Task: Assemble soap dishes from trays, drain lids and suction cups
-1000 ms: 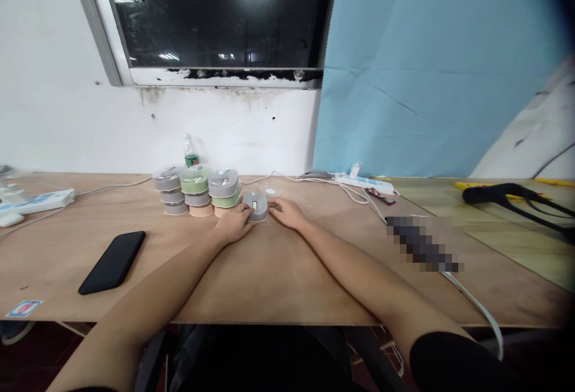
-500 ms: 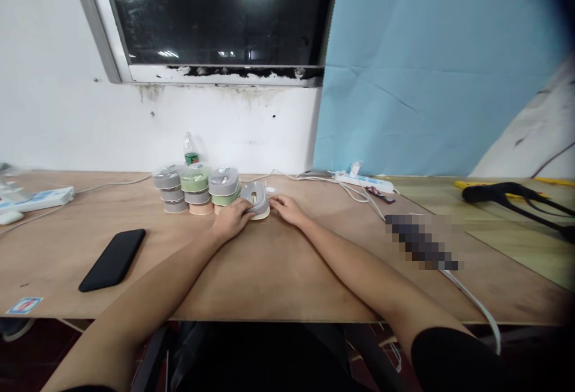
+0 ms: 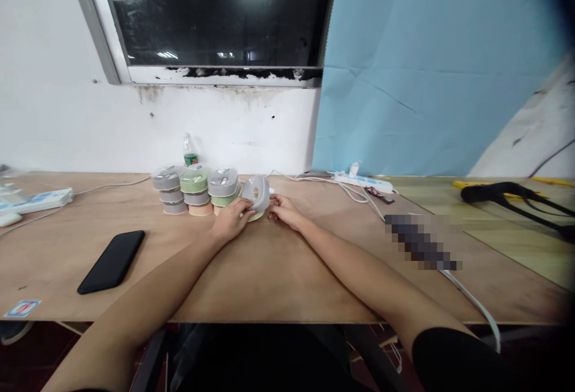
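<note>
A small round grey box [image 3: 256,193] with a cream base stands tilted up on its edge on the wooden table [image 3: 278,272]. My left hand [image 3: 233,221] grips its left side, fingers curled round it. My right hand [image 3: 283,210] touches its right side with bent fingers. Just left of it stand three short stacks of similar round boxes [image 3: 195,190], grey, green and peach.
A black phone [image 3: 112,260] lies at the left. White power strips lie at the far left [image 3: 38,200] and at the back right [image 3: 363,184], with cables. A bottle [image 3: 190,151] stands behind the stacks. A black tool [image 3: 512,194] lies at the far right.
The grey box went from lying flat between my hands to tilted up on its edge, its lid facing me. Both hands stayed at its sides.
</note>
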